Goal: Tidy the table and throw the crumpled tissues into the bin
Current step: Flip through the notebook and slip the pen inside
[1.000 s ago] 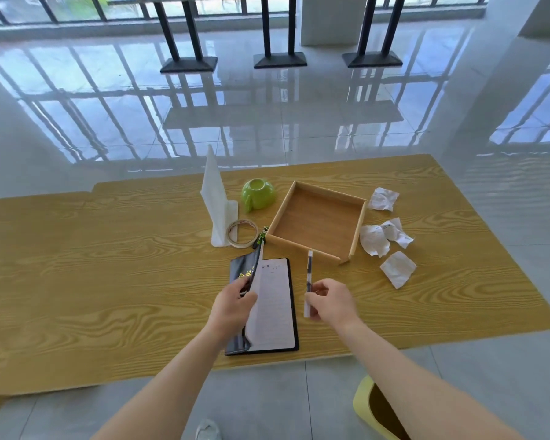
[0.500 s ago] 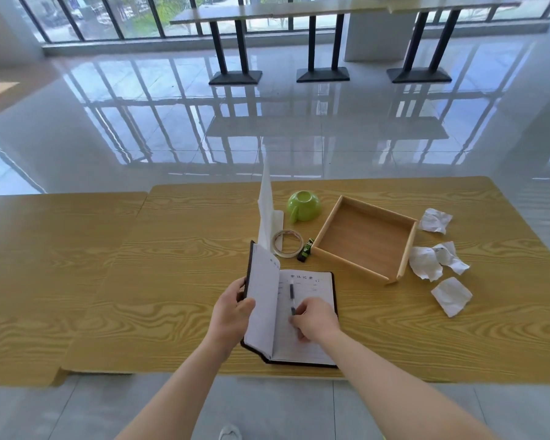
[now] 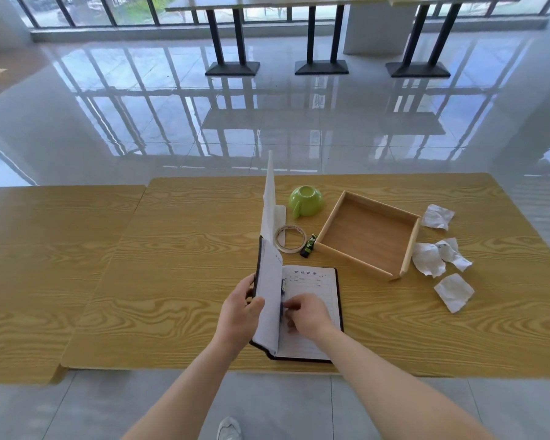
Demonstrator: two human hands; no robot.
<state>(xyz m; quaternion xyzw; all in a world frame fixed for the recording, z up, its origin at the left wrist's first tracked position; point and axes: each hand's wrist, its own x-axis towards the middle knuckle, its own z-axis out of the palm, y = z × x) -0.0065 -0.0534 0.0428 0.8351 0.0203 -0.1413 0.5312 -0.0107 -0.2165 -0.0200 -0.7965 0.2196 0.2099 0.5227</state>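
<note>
A black notebook point(image 3: 311, 281) lies open near the table's front edge. My left hand point(image 3: 240, 315) grips its raised cover and front pages, which stand nearly upright. My right hand point(image 3: 308, 315) rests on the lined page with its fingers on a pen point(image 3: 282, 292) lying along the spine fold. Several crumpled tissues lie to the right of the wooden tray point(image 3: 410, 242): one at the far side point(image 3: 437, 216), a pair in the middle point(image 3: 438, 257), one nearest me point(image 3: 454, 292). The bin is out of view.
An overturned green cup point(image 3: 306, 201), a white upright paper stand point(image 3: 270, 201), a tape roll point(image 3: 289, 239) and a small black-green object point(image 3: 309, 246) sit behind the notebook. The wooden table point(image 3: 172, 265) ends just below my hands. A second table point(image 3: 45, 265) adjoins on the left.
My right hand brought the pen from beside the notebook onto the open page by the spine. My left hand lifted the cover and pages more upright. The camera tilted up, and the bin left the view.
</note>
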